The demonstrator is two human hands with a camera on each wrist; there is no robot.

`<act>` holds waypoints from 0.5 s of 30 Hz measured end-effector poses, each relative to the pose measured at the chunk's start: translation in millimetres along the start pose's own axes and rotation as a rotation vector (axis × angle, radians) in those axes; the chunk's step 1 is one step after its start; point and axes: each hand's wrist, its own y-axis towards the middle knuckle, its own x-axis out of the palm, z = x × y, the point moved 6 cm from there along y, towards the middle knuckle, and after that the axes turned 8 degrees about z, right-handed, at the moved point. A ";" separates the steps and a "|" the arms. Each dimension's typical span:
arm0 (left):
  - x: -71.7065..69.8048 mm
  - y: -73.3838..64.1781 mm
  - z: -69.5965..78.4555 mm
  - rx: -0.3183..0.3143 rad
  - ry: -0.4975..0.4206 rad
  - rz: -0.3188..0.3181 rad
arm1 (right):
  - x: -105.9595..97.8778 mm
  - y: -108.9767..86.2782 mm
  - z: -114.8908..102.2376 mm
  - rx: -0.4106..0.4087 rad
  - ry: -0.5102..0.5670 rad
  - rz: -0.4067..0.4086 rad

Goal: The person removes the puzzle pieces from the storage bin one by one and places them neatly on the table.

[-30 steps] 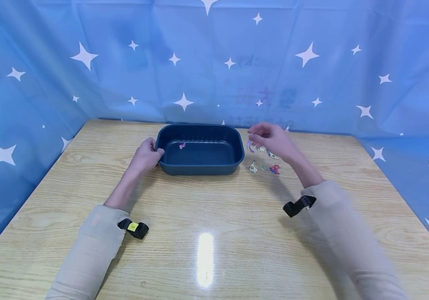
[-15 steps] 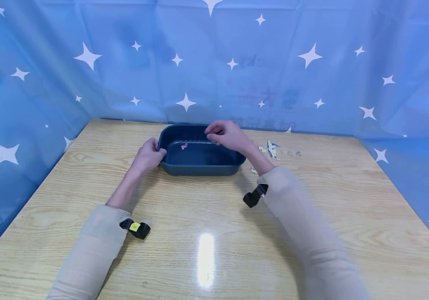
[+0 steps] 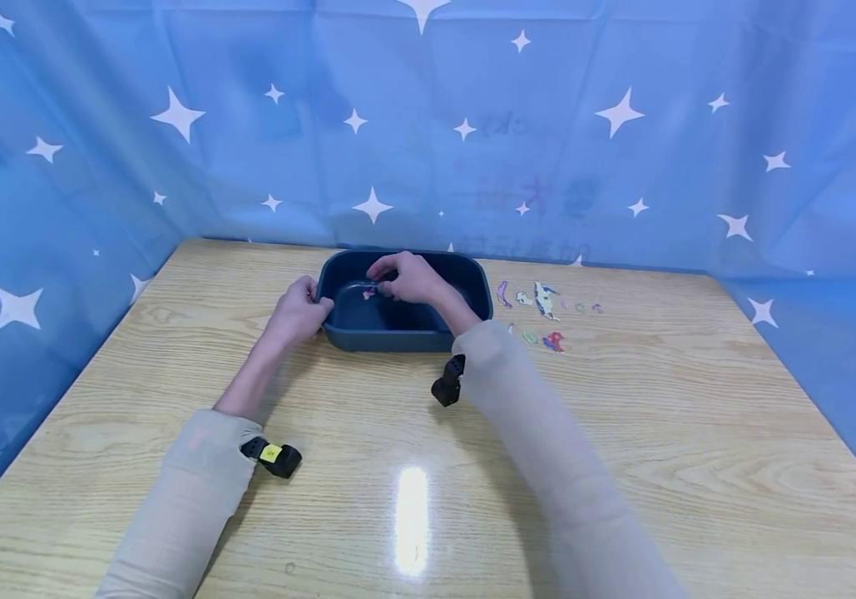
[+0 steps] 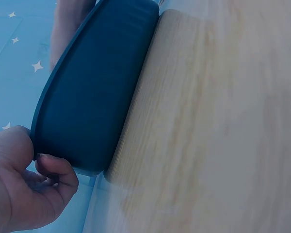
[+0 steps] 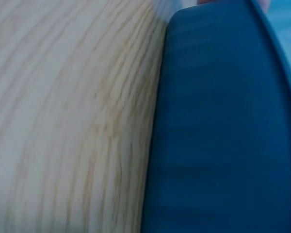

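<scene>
A dark blue rectangular plastic tub [image 3: 398,341] stands at the back of the table. My left hand [image 3: 294,312] grips its left end, thumb and fingers on either side of the rim; the left wrist view shows this hand [image 4: 31,182] close up. Inside the tub, towards its left, my right hand [image 3: 414,281] reaches down with thumb and forefinger together. They seem to pinch a small flat piece, too small to make out. Just left of those fingertips, a pink sticker-like cut-out [image 3: 368,293] lies on the tub floor. The right wrist view holds mostly the tub wall [image 5: 218,121].
Right of the tub lie several small flat cut-outs, among them a purple one [image 3: 503,293], a white and blue one [image 3: 545,301] and a red one [image 3: 554,341]. My right sleeve [image 3: 540,449] crosses the wooden table [image 3: 338,466]. A blue starry curtain [image 3: 428,150] hangs behind.
My right hand has moved left from above the cut-outs, over the tub's right side, and down into the tub beside the pink cut-out. The left hand keeps its grip on the rim.
</scene>
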 end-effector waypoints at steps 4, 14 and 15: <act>0.1 -0.7 -0.9 -0.009 -0.001 -0.003 | 10.0 5.9 0.2 0.001 -0.054 -0.020; -0.5 -0.4 1.3 -0.004 0.008 0.008 | 22.9 9.9 1.6 0.003 -0.127 -0.012; -0.6 -0.5 1.1 -0.005 0.011 0.008 | 23.8 10.1 1.9 0.004 -0.130 -0.013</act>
